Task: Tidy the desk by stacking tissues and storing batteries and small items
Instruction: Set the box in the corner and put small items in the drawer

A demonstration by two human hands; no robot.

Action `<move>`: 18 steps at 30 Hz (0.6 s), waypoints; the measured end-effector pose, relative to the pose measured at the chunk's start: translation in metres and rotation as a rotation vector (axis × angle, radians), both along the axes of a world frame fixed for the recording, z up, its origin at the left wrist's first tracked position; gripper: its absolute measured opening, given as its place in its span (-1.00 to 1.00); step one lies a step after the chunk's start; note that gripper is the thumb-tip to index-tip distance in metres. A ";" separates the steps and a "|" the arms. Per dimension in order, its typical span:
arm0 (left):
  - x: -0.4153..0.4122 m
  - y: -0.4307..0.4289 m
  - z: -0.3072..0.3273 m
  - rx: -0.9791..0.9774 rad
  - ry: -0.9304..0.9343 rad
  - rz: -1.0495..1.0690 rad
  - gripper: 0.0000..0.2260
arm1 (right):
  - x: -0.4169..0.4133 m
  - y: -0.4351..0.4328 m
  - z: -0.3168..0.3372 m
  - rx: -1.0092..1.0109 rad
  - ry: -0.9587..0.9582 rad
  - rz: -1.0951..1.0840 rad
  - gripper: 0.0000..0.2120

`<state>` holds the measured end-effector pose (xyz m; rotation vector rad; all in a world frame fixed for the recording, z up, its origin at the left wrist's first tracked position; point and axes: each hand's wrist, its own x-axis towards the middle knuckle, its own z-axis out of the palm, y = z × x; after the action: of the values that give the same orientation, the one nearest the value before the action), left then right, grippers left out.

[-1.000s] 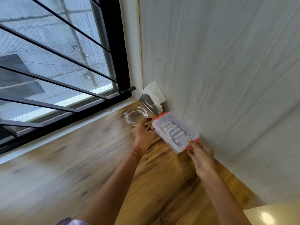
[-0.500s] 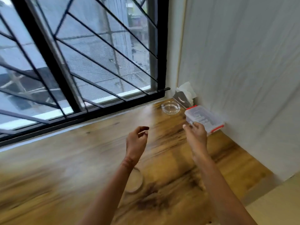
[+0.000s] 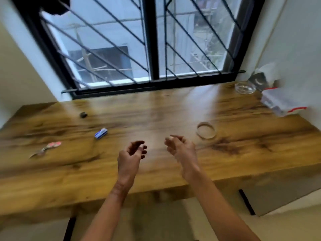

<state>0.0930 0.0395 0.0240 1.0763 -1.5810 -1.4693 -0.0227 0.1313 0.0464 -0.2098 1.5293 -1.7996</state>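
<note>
Left grip [image 3: 132, 153]: held above the near middle of the table, fingers loosely curled toward the thumb, with nothing in it that I can see.
Right grip [image 3: 180, 148]: just beside the left one and not touching it. The fingers are loosely curled as well. It holds nothing that shows, though the blur makes the fingertips hard to read.
Table [image 3: 156, 110]: a wooden top running along under the window, with a wall at each end.
Clear box [image 3: 281, 103]: a lidded plastic box with red clasps at the far right end of the table, close to the wall and well apart from both grips. Its contents are too blurred to tell.
Tissue holder [image 3: 259, 80]: in the far right corner behind the clear box, with a white tissue [image 3: 268, 69] sticking up from it.
Glass dish [image 3: 245, 87]: just left of the tissue holder, near the clear box.
Tape ring [image 3: 206, 130]: lying flat on the table to the right of the right grip, near it but apart.
Blue and white item [image 3: 101, 133]: small, on the left half of the table, beyond and left of the left grip.
Dark round item [image 3: 83, 115]: farther back and to the left of the blue and white item.
Pink-handled item [image 3: 50, 146]: toward the left end of the table, too blurred to name.
Window [image 3: 153, 49]: a black frame with slanting black bars.
</note>
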 end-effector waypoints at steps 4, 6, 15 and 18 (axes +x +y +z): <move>0.083 0.008 -0.021 0.093 0.025 0.234 -0.83 | 0.079 -0.001 -0.027 -0.021 -0.327 0.175 -0.86; 0.117 0.011 -0.038 0.163 0.040 0.391 -0.81 | 0.112 -0.004 -0.049 0.024 -0.488 0.207 -0.82; 0.212 0.002 -0.131 0.647 0.043 0.545 -0.67 | 0.209 -0.020 -0.139 0.136 -0.968 0.068 -0.47; 0.216 -0.008 -0.142 0.787 0.164 0.474 -0.56 | 0.214 -0.033 -0.163 0.110 -1.038 -0.116 -0.35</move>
<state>0.3087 0.0313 -0.1175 1.5689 -0.5403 -1.8022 0.1916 0.0981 -0.1170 0.7703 0.8686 -1.4885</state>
